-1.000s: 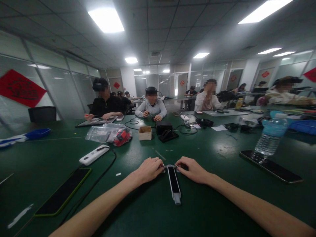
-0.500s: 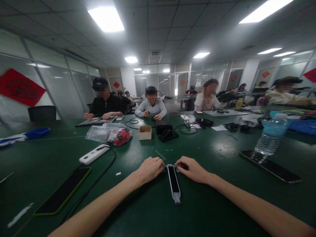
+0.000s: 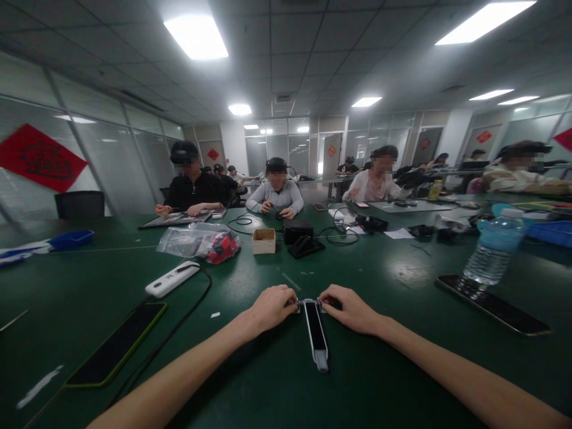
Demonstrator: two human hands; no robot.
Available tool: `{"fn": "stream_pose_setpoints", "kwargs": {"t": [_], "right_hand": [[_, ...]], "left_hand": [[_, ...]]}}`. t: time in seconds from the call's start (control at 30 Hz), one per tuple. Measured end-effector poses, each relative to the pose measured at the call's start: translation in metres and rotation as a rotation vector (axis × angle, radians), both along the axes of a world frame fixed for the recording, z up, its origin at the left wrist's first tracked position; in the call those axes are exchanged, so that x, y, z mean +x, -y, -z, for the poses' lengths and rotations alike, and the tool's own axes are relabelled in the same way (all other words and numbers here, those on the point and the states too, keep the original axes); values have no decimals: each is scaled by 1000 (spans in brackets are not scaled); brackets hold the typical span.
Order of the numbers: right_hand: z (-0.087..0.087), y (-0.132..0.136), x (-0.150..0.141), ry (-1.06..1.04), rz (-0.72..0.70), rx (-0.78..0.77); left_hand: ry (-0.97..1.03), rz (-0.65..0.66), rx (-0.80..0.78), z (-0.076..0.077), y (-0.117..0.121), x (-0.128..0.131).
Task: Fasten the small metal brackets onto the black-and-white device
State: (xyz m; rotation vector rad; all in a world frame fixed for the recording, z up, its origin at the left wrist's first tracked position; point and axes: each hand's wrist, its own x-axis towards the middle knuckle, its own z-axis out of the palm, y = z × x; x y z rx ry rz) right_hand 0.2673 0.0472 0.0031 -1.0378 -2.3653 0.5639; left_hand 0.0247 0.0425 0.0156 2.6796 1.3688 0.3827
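A big dark green worktop (image 3: 393, 280) fills a long office room with glass walls, red paper signs and bright lights in the ceiling. Other people sit along the far side of the worktop, busy with their own things.

Both bare arms reach out over the green top toward a slim black and white device (image 3: 316, 333) that lies flat in the middle, close to the person. The left hand (image 3: 273, 307) rests on the worktop at the far left corner of the device, fingers curled in and pinching a small metal bit there. The right hand (image 3: 351, 307) does the same at the far right corner — fingers curled tight on the other small bit. Both hands are nearly closed, and what the little bits are is too small to tell.

Beyond the device, a small open cardboard box (image 3: 264, 241) stands; what is inside cannot be seen. Left of that box lies a clear plastic bag (image 3: 199, 241) with red and black things in it. Nearer, left of the device, are a white gadget (image 3: 172, 279) with a black cable and a dark tablet (image 3: 118, 345) with a green edge. Right of the device — well apart — lies a black phone (image 3: 494, 304), with a water bottle (image 3: 494, 250) just behind it, partly full. A blue tray (image 3: 71, 239) sits far to the left.
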Motion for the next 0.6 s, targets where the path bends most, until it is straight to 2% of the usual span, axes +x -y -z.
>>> {"fn": "stream_pose_setpoints", "kwargs": {"t": [0.33, 0.6], "right_hand": [[1, -1, 0, 4, -4, 31], [6, -4, 0, -14, 1, 31]], "left_hand": [[4, -14, -14, -15, 9, 6], [-81, -61, -26, -16, 11, 6]]}}
